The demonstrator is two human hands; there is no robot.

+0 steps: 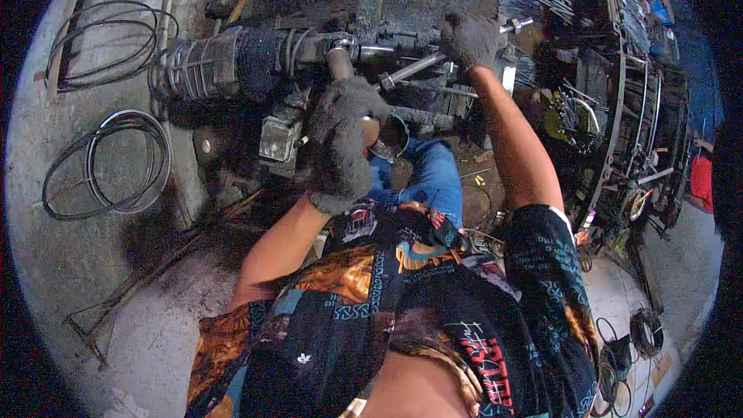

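My left hand [339, 139], in a dark grey work glove, is closed around a short metal handle [339, 63]. The handle's upper end meets the round metal head of a dark cylindrical machine [263, 54]. My right hand [470, 40], gloved alike, wraps around a steel bar [414, 70] that slants up to the right. A collar shows at the bar's lower left end, beside my left hand. Beyond my right hand, a bright nut-like end [517, 25] sticks out. Behind the bar, a shiny shaft [379, 50] runs rightward from the machine head. My palms and inner fingers are hidden.
Coiled black cables [108, 162] lie on the floor at left. A grey metal box [279, 138] sits below the machine. At right stand a rack of metal rods [619, 124] and a yellowish container [571, 120] of metal pieces. More cable coils [646, 333] lie at lower right.
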